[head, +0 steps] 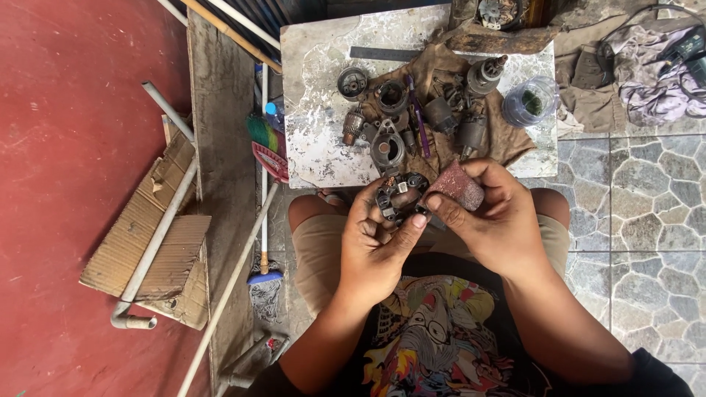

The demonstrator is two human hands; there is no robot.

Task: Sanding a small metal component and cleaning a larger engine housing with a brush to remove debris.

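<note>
My left hand [376, 239] holds a small dark metal ring-shaped part with copper bits, a brush holder [401, 192], above my lap. My right hand [491, 213] grips a folded piece of reddish-brown sandpaper [460, 184], its edge touching the part's right side. Both hands meet just in front of a white marble slab [316, 110]. On the slab lies a brown cloth [507, 143] with several greasy motor parts, among them a round housing [387, 149], a cap [353, 82] and an armature [485, 73].
A clear plastic jar [529, 101] stands at the slab's right edge. A purple pen [419, 121] lies among the parts. Left are white pipes [158, 235], cardboard [151, 250], a broom [263, 184] and red floor. Rags and a power tool [658, 66] lie on stone tiles right.
</note>
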